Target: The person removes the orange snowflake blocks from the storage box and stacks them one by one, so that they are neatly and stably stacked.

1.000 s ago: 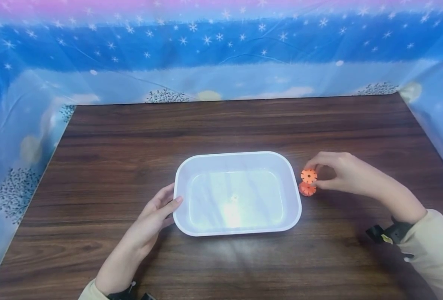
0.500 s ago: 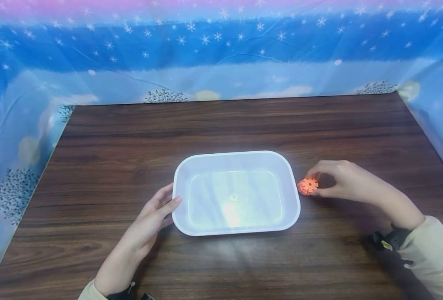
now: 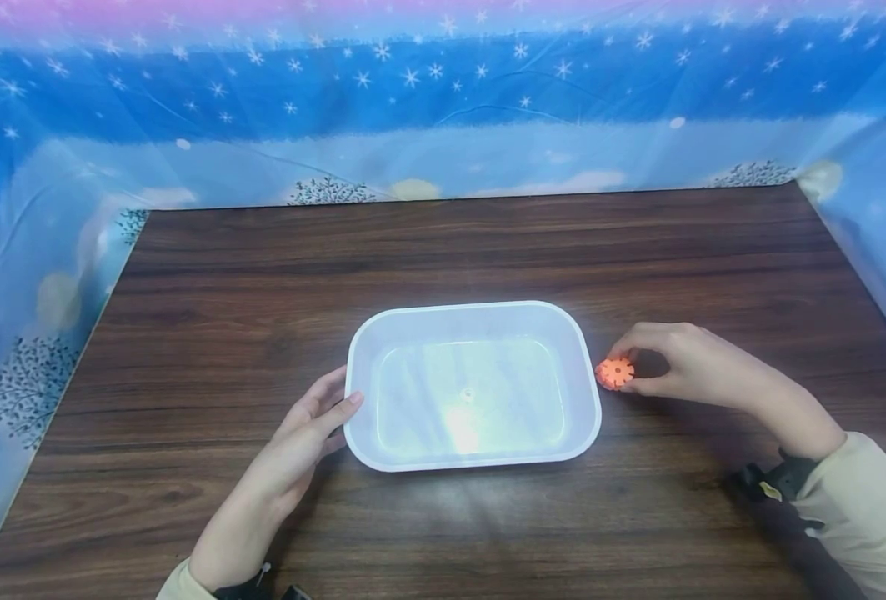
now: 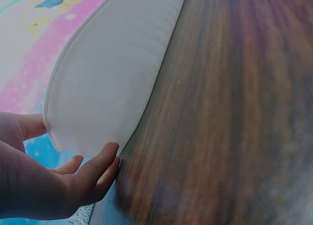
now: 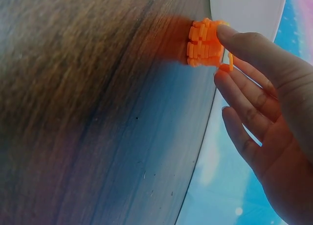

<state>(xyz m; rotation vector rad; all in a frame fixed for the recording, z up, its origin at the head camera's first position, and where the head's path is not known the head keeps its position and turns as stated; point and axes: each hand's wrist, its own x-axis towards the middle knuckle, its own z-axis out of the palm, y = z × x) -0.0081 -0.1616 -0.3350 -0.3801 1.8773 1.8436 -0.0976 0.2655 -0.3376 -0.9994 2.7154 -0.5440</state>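
A white plastic tub (image 3: 473, 462) stands on the table, and nothing lies in it. My left hand (image 3: 296, 450) grips its left end, thumb over the rim and fingers against the outer wall; the left wrist view shows these fingers (image 4: 98, 168) low on the wall. Just off the tub's right end, my right hand (image 3: 678, 362) pinches an orange notched disc (image 3: 619, 372) between thumb and fingers. This disc covers most of the orange discs under it. In the right wrist view, a short stack of orange notched discs (image 5: 199, 41) stands on the table below the fingertips.
The dark wood-grain table (image 3: 443, 258) reaches to a blue snowflake-printed cloth (image 3: 427, 100) at the back and both sides. Black straps with devices (image 3: 780, 479) sit at the wrists, beside beige sleeves.
My right hand has moved toward the near side, bringing the pinched disc from beyond the other orange discs to over them. The left hand and tub stay in place.
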